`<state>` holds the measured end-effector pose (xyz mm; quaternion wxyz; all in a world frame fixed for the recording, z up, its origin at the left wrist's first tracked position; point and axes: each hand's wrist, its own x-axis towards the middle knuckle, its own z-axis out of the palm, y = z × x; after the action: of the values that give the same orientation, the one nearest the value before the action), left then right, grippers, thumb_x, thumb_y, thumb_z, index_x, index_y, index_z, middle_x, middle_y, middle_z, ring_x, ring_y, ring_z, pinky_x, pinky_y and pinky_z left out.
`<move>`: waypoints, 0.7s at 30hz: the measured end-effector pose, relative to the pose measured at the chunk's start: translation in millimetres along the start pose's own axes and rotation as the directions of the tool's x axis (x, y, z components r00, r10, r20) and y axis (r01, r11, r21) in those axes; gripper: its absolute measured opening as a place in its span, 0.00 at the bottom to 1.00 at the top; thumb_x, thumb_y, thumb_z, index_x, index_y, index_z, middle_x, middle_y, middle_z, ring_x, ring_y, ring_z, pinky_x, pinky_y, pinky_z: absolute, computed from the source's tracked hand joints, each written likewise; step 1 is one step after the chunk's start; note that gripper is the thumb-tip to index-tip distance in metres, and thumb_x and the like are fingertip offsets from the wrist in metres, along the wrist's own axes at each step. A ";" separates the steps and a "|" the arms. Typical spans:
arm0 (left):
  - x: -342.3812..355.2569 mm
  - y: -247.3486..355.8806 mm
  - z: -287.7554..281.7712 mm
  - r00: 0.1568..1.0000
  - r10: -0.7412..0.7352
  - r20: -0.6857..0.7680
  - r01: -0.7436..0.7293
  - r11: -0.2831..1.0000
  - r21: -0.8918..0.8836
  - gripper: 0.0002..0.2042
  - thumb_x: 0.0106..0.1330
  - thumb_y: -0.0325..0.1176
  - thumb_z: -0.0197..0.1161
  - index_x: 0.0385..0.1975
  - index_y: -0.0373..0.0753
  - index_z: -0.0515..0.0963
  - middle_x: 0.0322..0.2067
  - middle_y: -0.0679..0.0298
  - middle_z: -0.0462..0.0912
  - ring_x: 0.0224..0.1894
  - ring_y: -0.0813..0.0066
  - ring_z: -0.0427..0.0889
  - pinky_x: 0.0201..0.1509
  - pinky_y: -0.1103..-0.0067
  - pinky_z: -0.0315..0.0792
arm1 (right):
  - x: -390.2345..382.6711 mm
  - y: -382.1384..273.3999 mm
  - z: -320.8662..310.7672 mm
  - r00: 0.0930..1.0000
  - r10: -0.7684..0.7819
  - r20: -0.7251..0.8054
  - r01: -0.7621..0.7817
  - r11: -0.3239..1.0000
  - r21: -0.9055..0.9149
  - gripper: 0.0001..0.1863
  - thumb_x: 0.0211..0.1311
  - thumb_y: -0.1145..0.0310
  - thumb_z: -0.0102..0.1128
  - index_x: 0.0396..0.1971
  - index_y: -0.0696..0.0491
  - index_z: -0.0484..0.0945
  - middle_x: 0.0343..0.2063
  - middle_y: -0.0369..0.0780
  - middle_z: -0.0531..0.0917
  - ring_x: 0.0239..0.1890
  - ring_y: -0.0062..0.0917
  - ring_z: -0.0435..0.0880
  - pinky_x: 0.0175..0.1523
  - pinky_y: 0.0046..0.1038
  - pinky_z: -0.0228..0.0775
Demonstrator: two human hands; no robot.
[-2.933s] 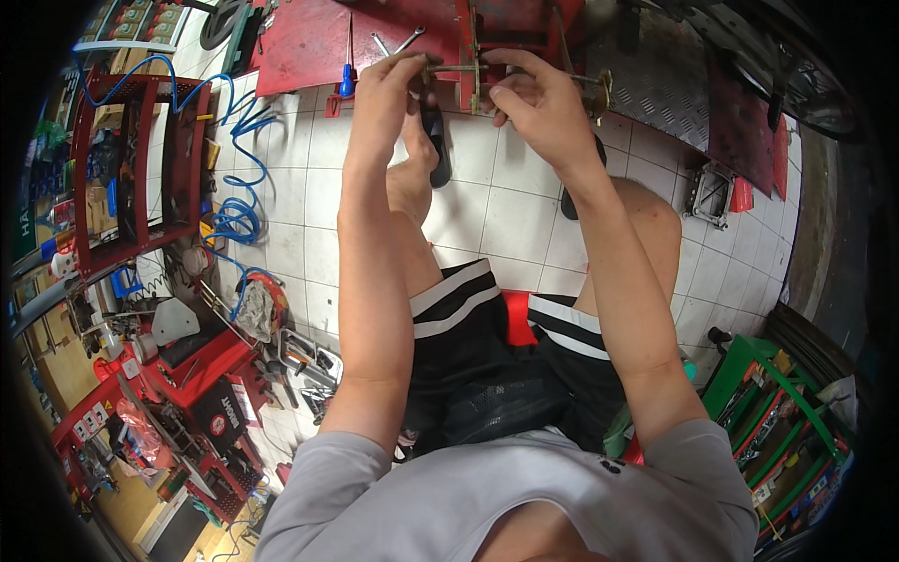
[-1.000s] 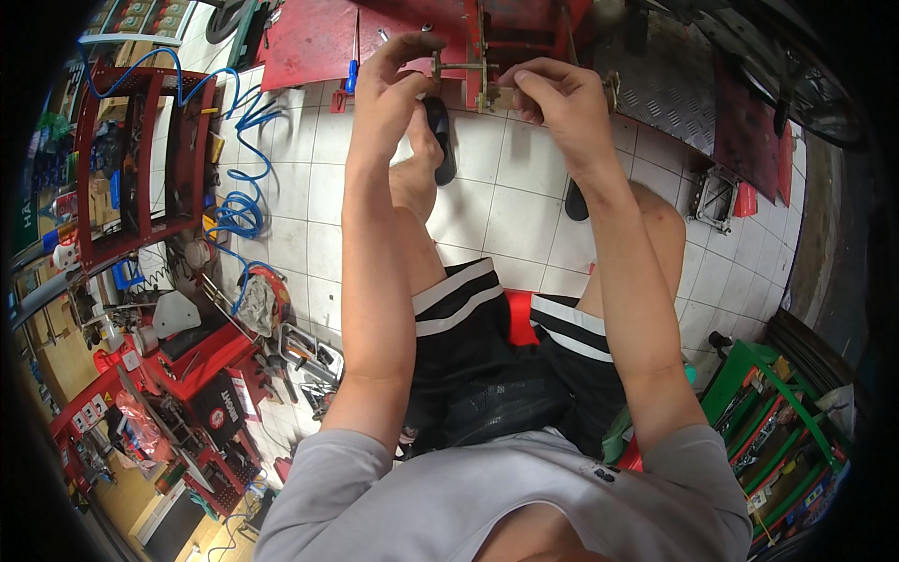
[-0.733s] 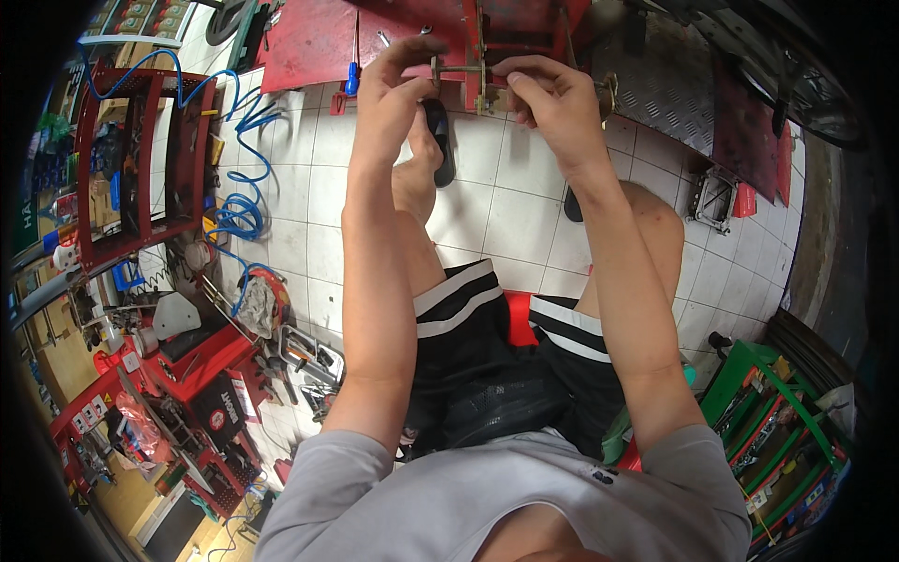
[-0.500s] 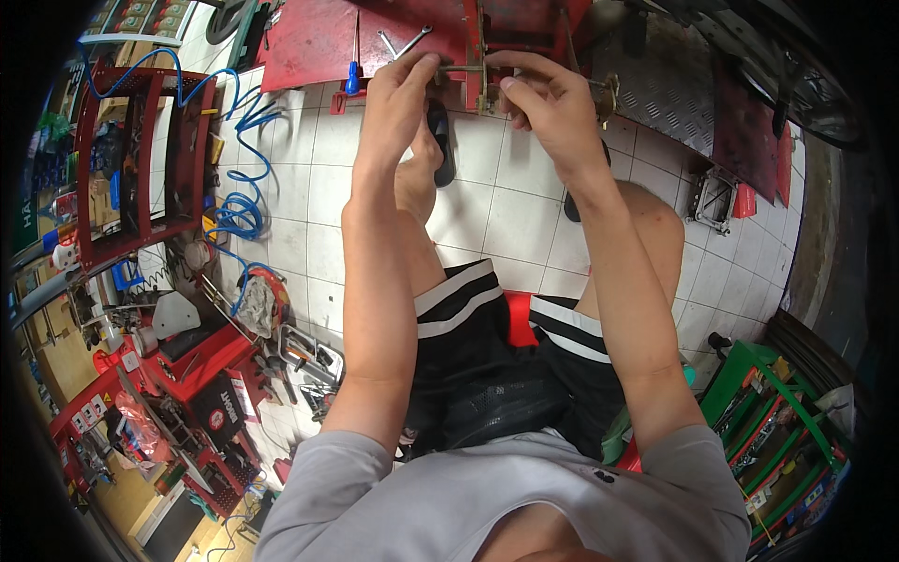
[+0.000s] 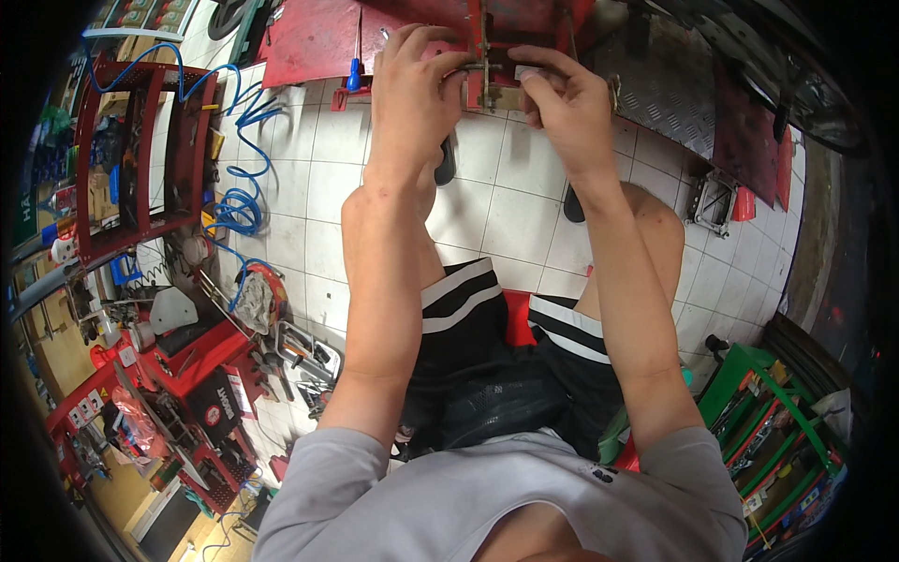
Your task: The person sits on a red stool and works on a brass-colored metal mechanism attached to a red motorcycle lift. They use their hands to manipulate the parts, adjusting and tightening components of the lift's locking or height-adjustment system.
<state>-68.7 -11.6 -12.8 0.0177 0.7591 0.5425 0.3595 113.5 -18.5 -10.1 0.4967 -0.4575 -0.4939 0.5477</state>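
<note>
Over the edge of a red work surface, my left hand (image 5: 412, 94) pinches one end of a short metal rod (image 5: 475, 66) between thumb and fingers. The rod meets an upright, narrow, worn metal bar (image 5: 485, 47). On the bar's other side my right hand (image 5: 569, 105) is closed, thumb against forefinger, on a small greyish piece (image 5: 526, 72) too small to name. A screwdriver (image 5: 354, 75) with a blue handle lies left of my left hand. Part of a wrench (image 5: 384, 35) shows behind that hand; the rest is hidden.
A coiled blue air hose (image 5: 239, 215) hangs by a red rack (image 5: 140, 159) at left. Below it stands a red tool cart (image 5: 201, 356) with tools. A green rack (image 5: 777, 421) is at lower right. Patterned metal plate (image 5: 646, 89) lies beyond my right hand.
My left hand has shifted right and turned, its fingers curling nearer the bar and covering most of the wrenches. My right hand has moved slightly right, and a small greyish piece now shows at its fingertips.
</note>
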 end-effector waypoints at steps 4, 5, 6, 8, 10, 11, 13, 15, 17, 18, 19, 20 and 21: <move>3.0 8.6 -6.2 0.995 0.094 -0.014 -0.093 0.994 0.051 0.11 0.54 0.20 0.65 0.36 0.38 0.87 0.47 0.63 0.83 0.54 0.60 0.77 0.50 0.70 0.80 | 2.5 11.6 2.6 1.000 -0.018 0.000 0.018 0.971 -0.238 0.13 0.65 0.73 0.59 0.47 0.58 0.83 0.20 0.33 0.81 0.22 0.11 0.75 0.26 0.17 0.67; 2.6 5.3 -2.8 0.996 0.087 -0.017 -0.087 0.996 0.038 0.11 0.54 0.20 0.65 0.36 0.38 0.87 0.47 0.63 0.83 0.54 0.61 0.77 0.49 0.71 0.80 | 2.4 12.7 1.6 1.000 -0.027 0.002 0.026 0.964 -0.266 0.13 0.65 0.73 0.60 0.48 0.59 0.83 0.21 0.33 0.81 0.22 0.11 0.76 0.26 0.17 0.67; 3.2 1.5 -0.4 0.997 0.080 -0.021 -0.079 0.996 0.028 0.12 0.53 0.19 0.65 0.36 0.39 0.88 0.46 0.63 0.83 0.54 0.61 0.77 0.48 0.71 0.81 | 2.0 12.7 2.2 0.999 -0.035 0.006 0.036 0.956 -0.291 0.14 0.65 0.72 0.60 0.48 0.59 0.83 0.21 0.34 0.82 0.22 0.11 0.76 0.26 0.17 0.68; 0.4 -4.5 2.7 0.998 0.061 -0.033 -0.061 0.998 -0.003 0.12 0.53 0.20 0.66 0.35 0.40 0.88 0.46 0.63 0.83 0.54 0.61 0.76 0.47 0.72 0.81 | 1.5 13.1 3.9 0.999 -0.055 -0.001 0.051 0.947 -0.318 0.14 0.63 0.72 0.60 0.47 0.59 0.84 0.20 0.36 0.83 0.22 0.14 0.78 0.28 0.20 0.70; 1.5 -3.0 3.0 0.998 0.040 -0.048 -0.043 0.998 -0.051 0.11 0.53 0.20 0.66 0.35 0.40 0.88 0.45 0.63 0.84 0.54 0.62 0.76 0.48 0.70 0.80 | 2.2 15.4 5.1 0.997 -0.074 -0.029 0.061 0.943 -0.326 0.14 0.60 0.71 0.62 0.43 0.59 0.85 0.18 0.41 0.84 0.21 0.18 0.81 0.32 0.24 0.72; 1.6 -1.7 3.4 0.997 0.035 -0.062 -0.038 0.998 -0.048 0.11 0.52 0.20 0.66 0.34 0.40 0.88 0.45 0.63 0.84 0.54 0.62 0.76 0.47 0.71 0.81 | 2.9 16.7 6.8 0.997 -0.067 -0.040 0.052 0.951 -0.306 0.13 0.60 0.71 0.62 0.43 0.59 0.85 0.19 0.42 0.85 0.21 0.20 0.82 0.32 0.24 0.73; 2.6 4.2 3.1 0.995 0.025 -0.093 -0.029 0.999 -0.041 0.12 0.51 0.19 0.67 0.34 0.40 0.88 0.45 0.64 0.84 0.54 0.63 0.75 0.44 0.72 0.81 | 5.5 19.4 11.5 0.997 -0.052 -0.061 0.034 0.963 -0.266 0.11 0.60 0.71 0.62 0.41 0.58 0.85 0.20 0.43 0.85 0.22 0.24 0.84 0.34 0.26 0.73; 4.3 -0.1 5.8 0.989 0.116 -0.086 -0.110 0.991 0.072 0.11 0.52 0.20 0.66 0.34 0.40 0.88 0.45 0.64 0.84 0.54 0.63 0.75 0.40 0.75 0.83 | 11.8 24.6 17.6 0.973 -0.217 -0.084 0.166 0.900 -0.403 0.09 0.61 0.71 0.62 0.39 0.57 0.85 0.21 0.45 0.86 0.24 0.29 0.86 0.34 0.27 0.74; 4.5 -2.9 8.6 0.984 0.157 -0.083 -0.147 0.982 0.122 0.11 0.53 0.21 0.66 0.34 0.40 0.88 0.45 0.63 0.84 0.54 0.62 0.75 0.40 0.76 0.83 | 15.4 27.2 20.0 0.952 -0.292 -0.094 0.215 0.854 -0.473 0.08 0.61 0.71 0.62 0.37 0.57 0.85 0.23 0.46 0.86 0.26 0.34 0.87 0.36 0.29 0.75; 4.2 -2.8 9.1 0.985 0.151 -0.084 -0.141 0.983 0.116 0.10 0.54 0.22 0.66 0.34 0.40 0.88 0.45 0.64 0.84 0.54 0.62 0.75 0.41 0.75 0.83 | 16.1 26.6 21.8 0.953 -0.284 -0.102 0.204 0.856 -0.476 0.07 0.61 0.71 0.62 0.37 0.56 0.85 0.23 0.46 0.86 0.27 0.36 0.88 0.36 0.30 0.76; 3.9 -2.6 9.7 0.986 0.145 -0.086 -0.135 0.985 0.110 0.10 0.54 0.22 0.65 0.34 0.41 0.88 0.46 0.64 0.84 0.54 0.61 0.75 0.43 0.74 0.82 | 16.6 25.7 22.8 0.955 -0.275 -0.110 0.192 0.857 -0.478 0.07 0.61 0.71 0.62 0.37 0.56 0.85 0.24 0.47 0.86 0.28 0.38 0.88 0.37 0.31 0.77; 3.2 -1.9 10.7 0.991 0.098 -0.089 -0.095 0.995 0.041 0.08 0.54 0.25 0.66 0.33 0.41 0.88 0.46 0.64 0.84 0.56 0.60 0.75 0.49 0.71 0.77 | 16.1 24.5 22.1 0.965 -0.240 -0.106 0.170 0.880 -0.444 0.07 0.61 0.71 0.62 0.36 0.56 0.85 0.24 0.47 0.87 0.29 0.38 0.88 0.38 0.32 0.77; 2.3 -0.2 10.6 0.995 0.050 -0.090 -0.052 0.998 -0.026 0.07 0.55 0.27 0.66 0.32 0.41 0.88 0.47 0.65 0.84 0.57 0.59 0.74 0.54 0.67 0.72 | 14.6 19.9 21.6 0.974 -0.204 -0.099 0.147 0.901 -0.409 0.07 0.61 0.72 0.62 0.36 0.56 0.85 0.24 0.47 0.87 0.29 0.38 0.88 0.39 0.33 0.77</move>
<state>-62.5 -5.8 -19.5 -0.0049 0.7556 0.5179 0.4010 88.9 -6.2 -28.0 0.4735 -0.5397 -0.5986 0.3552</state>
